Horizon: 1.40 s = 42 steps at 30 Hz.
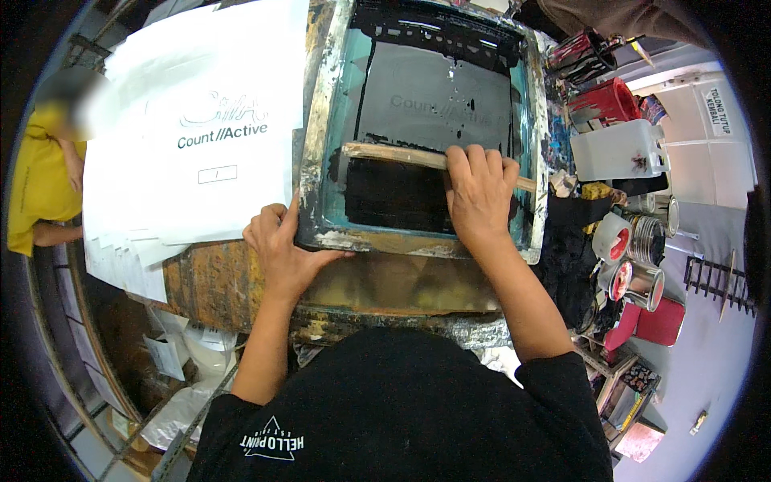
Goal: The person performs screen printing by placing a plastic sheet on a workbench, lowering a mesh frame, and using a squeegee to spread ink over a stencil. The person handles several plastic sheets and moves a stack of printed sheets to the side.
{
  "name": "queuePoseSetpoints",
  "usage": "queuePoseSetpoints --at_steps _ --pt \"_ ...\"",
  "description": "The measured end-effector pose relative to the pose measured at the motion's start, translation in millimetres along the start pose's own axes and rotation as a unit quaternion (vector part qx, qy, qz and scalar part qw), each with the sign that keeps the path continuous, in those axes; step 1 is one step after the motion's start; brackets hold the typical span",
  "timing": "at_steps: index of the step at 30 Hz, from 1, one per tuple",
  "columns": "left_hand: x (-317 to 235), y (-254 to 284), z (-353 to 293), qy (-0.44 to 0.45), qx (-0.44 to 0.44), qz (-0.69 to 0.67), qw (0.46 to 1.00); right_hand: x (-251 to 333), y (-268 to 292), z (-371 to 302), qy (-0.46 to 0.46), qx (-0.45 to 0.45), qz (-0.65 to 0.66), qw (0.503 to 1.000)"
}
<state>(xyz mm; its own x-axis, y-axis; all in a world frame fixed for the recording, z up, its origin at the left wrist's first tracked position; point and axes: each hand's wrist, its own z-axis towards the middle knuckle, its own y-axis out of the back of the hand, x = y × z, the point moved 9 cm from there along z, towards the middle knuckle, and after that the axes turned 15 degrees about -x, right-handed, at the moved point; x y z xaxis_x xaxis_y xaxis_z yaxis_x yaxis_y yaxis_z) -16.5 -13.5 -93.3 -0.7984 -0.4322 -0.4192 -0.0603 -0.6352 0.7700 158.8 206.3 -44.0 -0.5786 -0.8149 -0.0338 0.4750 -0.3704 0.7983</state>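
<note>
A silk-screen printing frame (316, 136) lies on the worktable in front of me. Its mesh is grey toward the far part and coated with black ink toward the near part. My right hand (480, 197) is wrapped over a wooden-handled squeegee (393, 154), which spans the mesh from side to side, slightly tilted. The blade below the handle is hidden. At the near left corner of the frame, my left hand (281, 251) grips the wood, thumb along the near edge and fingers at the left side.
Left of the frame lies a stack of white printed sheets (241, 185) with black lettering. A person in a yellow shirt (44, 185) is at the far left. Ink-stained tins (642, 285), a red tub (606, 103) and a translucent plastic container (617, 150) stand at right.
</note>
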Motion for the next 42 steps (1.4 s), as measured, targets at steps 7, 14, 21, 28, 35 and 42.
queuePoseSetpoints --at_steps 7,14,21,28,35,42 --pt "-1.9 1.1 0.1 -0.002 0.007 0.002 1.0 8.5 13.8 -18.5 0.002 0.025 0.004 1.0" --pt "0.1 -0.9 -4.5 -0.011 0.002 0.007 1.0 24.0 43.5 -42.8 0.003 0.071 0.023 0.997" --pt "-4.1 13.5 1.2 0.037 -0.042 -0.058 0.997 34.3 84.9 -45.9 -0.018 0.051 0.031 0.998" --pt "-40.8 59.9 56.7 0.165 -0.139 -0.474 0.854 16.9 158.1 47.7 0.031 -0.134 0.012 0.99" --pt "7.2 -14.1 167.1 0.12 -0.156 -0.457 0.868 2.5 213.6 158.9 0.042 -0.189 0.044 0.98" --pt "-52.5 -189.1 257.4 -0.187 -0.026 0.058 0.98 -9.5 219.9 195.7 -0.081 -0.08 0.077 0.991"
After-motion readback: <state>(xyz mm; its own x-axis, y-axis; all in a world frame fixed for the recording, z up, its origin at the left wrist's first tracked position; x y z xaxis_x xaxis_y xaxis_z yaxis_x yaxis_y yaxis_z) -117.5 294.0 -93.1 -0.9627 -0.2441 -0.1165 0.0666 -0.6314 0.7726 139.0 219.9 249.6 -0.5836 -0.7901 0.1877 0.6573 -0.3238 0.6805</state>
